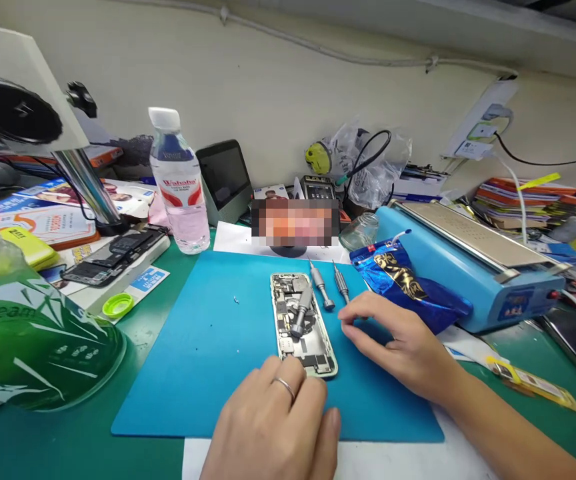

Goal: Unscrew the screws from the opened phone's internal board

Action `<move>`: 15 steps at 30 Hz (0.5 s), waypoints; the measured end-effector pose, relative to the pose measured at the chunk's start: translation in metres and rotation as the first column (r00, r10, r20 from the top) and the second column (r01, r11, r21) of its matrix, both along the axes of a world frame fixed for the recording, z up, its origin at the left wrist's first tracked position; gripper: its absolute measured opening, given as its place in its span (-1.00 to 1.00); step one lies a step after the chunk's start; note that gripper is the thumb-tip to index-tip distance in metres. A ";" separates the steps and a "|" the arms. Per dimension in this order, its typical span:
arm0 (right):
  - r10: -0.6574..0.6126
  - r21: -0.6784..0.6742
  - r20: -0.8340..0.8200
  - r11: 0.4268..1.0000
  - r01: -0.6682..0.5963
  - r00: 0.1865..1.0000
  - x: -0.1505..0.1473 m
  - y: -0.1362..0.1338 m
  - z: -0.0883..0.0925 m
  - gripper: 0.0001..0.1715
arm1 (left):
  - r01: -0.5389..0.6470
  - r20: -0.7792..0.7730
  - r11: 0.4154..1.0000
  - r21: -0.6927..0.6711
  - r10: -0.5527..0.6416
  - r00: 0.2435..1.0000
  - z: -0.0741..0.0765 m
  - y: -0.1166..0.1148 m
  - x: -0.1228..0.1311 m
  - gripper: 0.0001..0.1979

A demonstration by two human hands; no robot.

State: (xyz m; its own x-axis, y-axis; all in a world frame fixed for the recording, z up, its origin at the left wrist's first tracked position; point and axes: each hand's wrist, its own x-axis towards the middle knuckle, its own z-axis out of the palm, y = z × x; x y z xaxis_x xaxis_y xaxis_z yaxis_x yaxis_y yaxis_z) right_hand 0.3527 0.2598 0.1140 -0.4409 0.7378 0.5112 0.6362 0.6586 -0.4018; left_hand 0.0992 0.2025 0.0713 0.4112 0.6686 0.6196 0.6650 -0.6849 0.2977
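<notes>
An opened smartphone (325, 337) lies on the blue mat (183, 360), its inner parts showing. A short grey screwdriver (302, 310) rests across it. Two more precision screwdrivers, a grey one (322, 287) and a darker one (341, 283), lie to the phone's right. My left hand (275, 420) is at the phone's lower end, back upward and fingers bent; its fingertips are hidden, so its grip is unclear. My right hand (398, 340) hovers or rests right of the phone, thumb and index finger pinched together by the darker screwdriver's rear end. Anything between those tips is too small to see.
A green-filled jug (43, 333) and a water bottle (178, 187) stand left. Rightward are a blue foil pouch (408, 280), a blue heating-plate machine (433, 267) and a yellow cutter (533, 383). A glass jar (361, 232) stands behind the mat. Tiny parts dot the mat.
</notes>
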 end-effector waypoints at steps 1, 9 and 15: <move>0.009 0.025 0.025 1.000 -0.010 1.000 0.000 0.000 -0.001 -0.85 | 0.003 0.003 1.000 -0.005 -0.003 1.000 0.000 0.000 -0.001 -0.82; 0.097 0.152 0.284 0.978 -0.145 0.954 -0.007 0.021 0.012 -0.75 | 0.065 0.027 0.998 0.026 -0.066 0.997 0.005 -0.004 0.001 -0.72; 0.192 0.129 0.527 0.945 -0.301 0.828 -0.034 0.044 0.032 -0.65 | 0.064 0.002 0.997 0.035 -0.065 0.998 0.003 -0.003 0.002 -0.75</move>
State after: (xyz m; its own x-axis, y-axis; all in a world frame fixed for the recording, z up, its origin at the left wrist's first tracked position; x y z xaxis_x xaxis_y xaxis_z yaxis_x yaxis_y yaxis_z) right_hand 0.3183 0.3041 0.1461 -0.8292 0.4764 0.2922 0.5183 0.8512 0.0829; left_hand 0.1016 0.1997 0.0739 0.4511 0.6184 0.6435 0.6183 -0.7365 0.2744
